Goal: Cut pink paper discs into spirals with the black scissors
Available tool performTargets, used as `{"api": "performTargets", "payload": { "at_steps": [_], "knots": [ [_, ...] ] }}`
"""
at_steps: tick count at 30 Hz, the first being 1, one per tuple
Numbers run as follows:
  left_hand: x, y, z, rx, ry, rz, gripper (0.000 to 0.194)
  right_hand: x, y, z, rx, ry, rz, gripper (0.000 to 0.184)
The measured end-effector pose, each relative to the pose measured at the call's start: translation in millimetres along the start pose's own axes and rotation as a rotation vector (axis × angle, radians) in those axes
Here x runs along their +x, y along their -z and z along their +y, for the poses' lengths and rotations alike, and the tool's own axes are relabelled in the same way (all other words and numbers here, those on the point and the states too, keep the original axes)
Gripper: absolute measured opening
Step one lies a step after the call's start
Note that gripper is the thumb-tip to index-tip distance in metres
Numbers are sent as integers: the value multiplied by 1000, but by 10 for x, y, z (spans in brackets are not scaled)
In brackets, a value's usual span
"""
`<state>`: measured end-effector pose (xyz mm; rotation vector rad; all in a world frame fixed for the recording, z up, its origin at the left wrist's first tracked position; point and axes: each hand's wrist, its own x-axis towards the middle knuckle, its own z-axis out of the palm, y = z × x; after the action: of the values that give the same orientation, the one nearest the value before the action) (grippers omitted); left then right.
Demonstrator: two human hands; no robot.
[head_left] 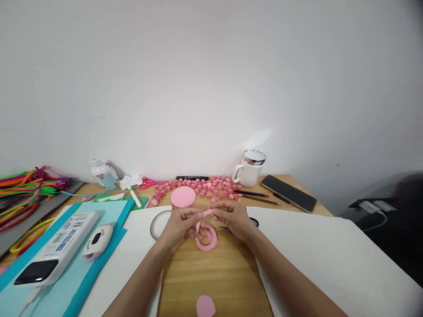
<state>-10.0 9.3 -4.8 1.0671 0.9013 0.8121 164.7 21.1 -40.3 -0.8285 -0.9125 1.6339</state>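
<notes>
A curling pink paper strip (207, 237) is stretched between my two hands above the wooden table. My left hand (183, 224) pinches it between thumb and fingers, and part of the strip loops down below. At its upper end, my right hand (231, 218) pinches the strip too. Behind them lies a stack of pink paper circles (183, 197), beside a heap of small rolled pink paper pieces (214, 187). One pink paper scrap (205, 306) rests near the front edge. Under my right hand, a dark tool with a black ring handle (254, 221) is mostly hidden.
White paper sheets (304, 246) flank the bare wood strip. A white mug (250, 169), pencils (254, 193) and a phone (289, 193) stand or lie at the back right. On the left are a white power bank (57, 248), a bottle (104, 173) and colourful pipe cleaners (29, 189).
</notes>
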Motion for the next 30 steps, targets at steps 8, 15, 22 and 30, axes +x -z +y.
{"api": "performTargets", "payload": {
  "at_steps": [8,15,22,30],
  "knots": [
    [-19,-14,7,27,7,-7,29,-17,-14,-24,-36,14,5,17],
    [-10,-11,12,11,29,18,32,-9,-22,-8,-3,18,10,19],
    [-20,-27,31,-1,17,33,27,9,-1,11,17,14,11,23],
    [-19,-25,15,-3,4,20,23,2,9,2,14,18,13,16]
  ]
}}
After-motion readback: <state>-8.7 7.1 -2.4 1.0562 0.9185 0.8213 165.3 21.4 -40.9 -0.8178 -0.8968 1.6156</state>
